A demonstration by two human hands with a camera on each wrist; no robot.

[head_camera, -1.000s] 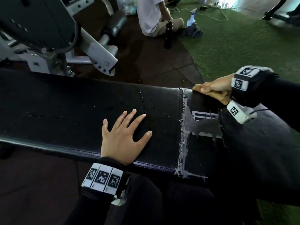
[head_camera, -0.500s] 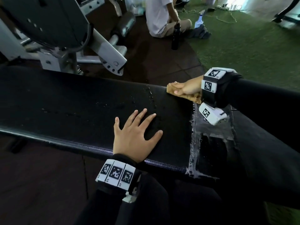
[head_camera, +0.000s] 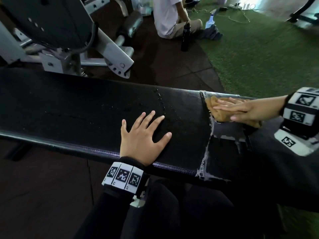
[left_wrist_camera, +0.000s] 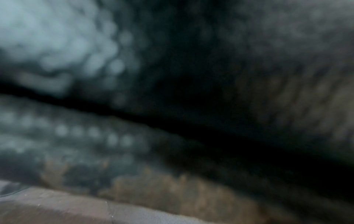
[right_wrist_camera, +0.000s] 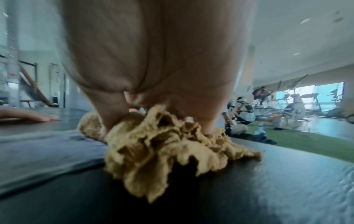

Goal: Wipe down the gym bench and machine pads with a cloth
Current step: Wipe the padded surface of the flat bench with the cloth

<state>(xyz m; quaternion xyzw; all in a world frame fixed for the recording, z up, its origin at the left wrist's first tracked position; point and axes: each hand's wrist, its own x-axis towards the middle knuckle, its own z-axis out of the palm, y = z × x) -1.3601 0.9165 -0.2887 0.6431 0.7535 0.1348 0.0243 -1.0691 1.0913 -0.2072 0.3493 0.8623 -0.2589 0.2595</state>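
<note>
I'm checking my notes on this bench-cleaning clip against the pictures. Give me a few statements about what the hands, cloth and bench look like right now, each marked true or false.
1. The right hand presses a tan cloth flat onto the bench. True.
2. The left hand grips a spray bottle. False: it rests flat on the bench, fingers spread, holding nothing.
3. The cloth lies beside a torn patch in the bench's covering. True.
4. The cloth lies under the left hand. False: it is under the right hand, apart from the left.
5. Droplets show on the bench between the hands. True.
</note>
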